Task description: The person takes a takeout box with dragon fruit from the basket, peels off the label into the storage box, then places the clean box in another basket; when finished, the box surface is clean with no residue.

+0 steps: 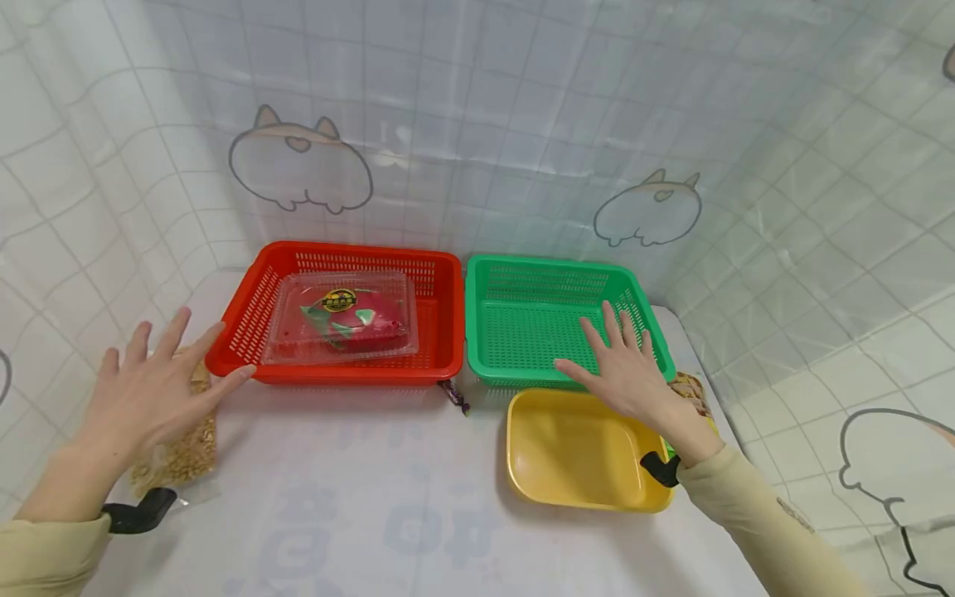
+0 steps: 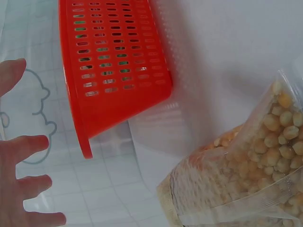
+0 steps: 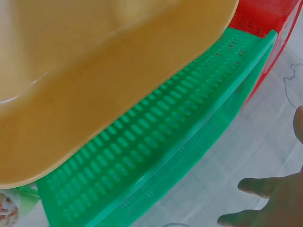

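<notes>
Left hand point(image 1: 152, 394), lower left: grip released, near red basket point(image 1: 358, 375), grain bag point(image 1: 188, 452). Right hand point(image 1: 630, 373), right of centre: grip released, near green basket point(image 1: 522, 332), yellow tub point(image 1: 578, 460).

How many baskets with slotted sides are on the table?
2: the red basket on the left, and the green basket on its right, just beyond the yellow tub.
</notes>
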The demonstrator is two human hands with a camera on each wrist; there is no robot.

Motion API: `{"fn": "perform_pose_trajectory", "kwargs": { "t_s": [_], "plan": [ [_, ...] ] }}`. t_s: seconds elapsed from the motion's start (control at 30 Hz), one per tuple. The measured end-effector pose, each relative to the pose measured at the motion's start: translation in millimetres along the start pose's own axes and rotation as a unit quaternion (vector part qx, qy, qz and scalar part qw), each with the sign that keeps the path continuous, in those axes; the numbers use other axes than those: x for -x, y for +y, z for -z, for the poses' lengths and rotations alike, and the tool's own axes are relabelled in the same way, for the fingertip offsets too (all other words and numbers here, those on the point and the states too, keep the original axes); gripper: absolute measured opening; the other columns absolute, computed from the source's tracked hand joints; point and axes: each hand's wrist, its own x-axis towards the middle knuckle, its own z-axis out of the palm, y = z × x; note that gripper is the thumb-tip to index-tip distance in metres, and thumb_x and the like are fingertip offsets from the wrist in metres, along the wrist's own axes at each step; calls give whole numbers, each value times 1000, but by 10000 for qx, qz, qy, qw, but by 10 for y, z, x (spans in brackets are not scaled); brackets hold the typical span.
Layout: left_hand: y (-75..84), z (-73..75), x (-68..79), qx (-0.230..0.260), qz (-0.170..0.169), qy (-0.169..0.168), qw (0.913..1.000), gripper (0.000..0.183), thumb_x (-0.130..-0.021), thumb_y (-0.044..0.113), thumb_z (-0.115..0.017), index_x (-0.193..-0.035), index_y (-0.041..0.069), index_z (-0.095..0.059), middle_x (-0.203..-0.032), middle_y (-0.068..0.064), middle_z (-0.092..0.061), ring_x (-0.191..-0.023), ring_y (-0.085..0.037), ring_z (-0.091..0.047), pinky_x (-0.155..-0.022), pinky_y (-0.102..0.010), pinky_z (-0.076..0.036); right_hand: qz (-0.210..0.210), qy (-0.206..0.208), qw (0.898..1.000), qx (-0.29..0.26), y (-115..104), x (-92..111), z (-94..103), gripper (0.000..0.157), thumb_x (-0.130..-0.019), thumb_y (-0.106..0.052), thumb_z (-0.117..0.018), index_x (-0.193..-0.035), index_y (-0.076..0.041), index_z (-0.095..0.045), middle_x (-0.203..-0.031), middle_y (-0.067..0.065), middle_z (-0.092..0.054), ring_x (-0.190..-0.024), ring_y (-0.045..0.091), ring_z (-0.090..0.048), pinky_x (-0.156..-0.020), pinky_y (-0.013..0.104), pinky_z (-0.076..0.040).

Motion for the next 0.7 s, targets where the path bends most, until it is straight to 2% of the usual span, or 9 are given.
{"fn": "perform_pose_trajectory", "kwargs": {
  "t_s": [0.17, 0.3, 0.4, 0.53, 0.6, 0.7],
  "plan": [
    [4, 47, 5, 41, -20, -159, 9999, 93, -91, 73, -45, -159, 14, -23, -162, -30, -5, -140, -64, -1, -97, -81, -7, 149, -269, 9995, -73, -116, -55, 35, 88, -96, -68, -44, -159, -11, -23, -166, 20, 2, -150, 50, -4, -114, 72, -7],
    [10, 77, -2, 74, -86, -231, 9997, 93, -92, 73, -46, -158, 11, -25, -160, -32, -12, -138, -64, -9, -99, -79, -12, 254, -417, 9986, -190, -220, -103, 62, 88, -96, -68, -45, -159, -10, -25, -166, 21, -2, -149, 51, -8, -115, 70, -10],
    [9, 93, -10, 144, -241, -275, 9992, 92, -93, 69, -48, -157, 7, -27, -157, -35, -18, -136, -65, -17, -102, -76, -16, 334, -455, 9979, -316, -295, -149, 83, 88, -95, -68, -46, -158, -9, -28, -165, 22, -10, -148, 51, -17, -116, 67, -17],
    [18, 118, -23, 284, -359, -255, 9986, 89, -93, 66, -51, -153, 4, -32, -154, -36, -26, -134, -62, -24, -103, -75, -22, 476, -392, 9968, -514, -393, -227, 101, 85, -95, -66, -49, -154, -8, -35, -161, 23, -25, -143, 49, -32, -110, 64, -32],
    [36, 139, -32, 371, -308, -266, 9985, 88, -93, 66, -51, -152, 4, -34, -154, -34, -28, -133, -60, -27, -100, -76, -25, 539, -365, 9957, -659, -448, -269, 104, 82, -96, -65, -50, -153, -7, -39, -159, 22, -32, -140, 46, -39, -106, 63, -38],
    [76, 170, -54, 583, -218, -258, 9977, 86, -93, 65, -52, -151, 3, -36, -153, -33, -30, -132, -57, -31, -98, -77, -28, 603, -343, 9933, -924, -541, -333, 104, 76, -97, -61, -52, -150, -7, -43, -154, 18, -41, -138, 41, -44, -106, 59, -41]
  ]
}}
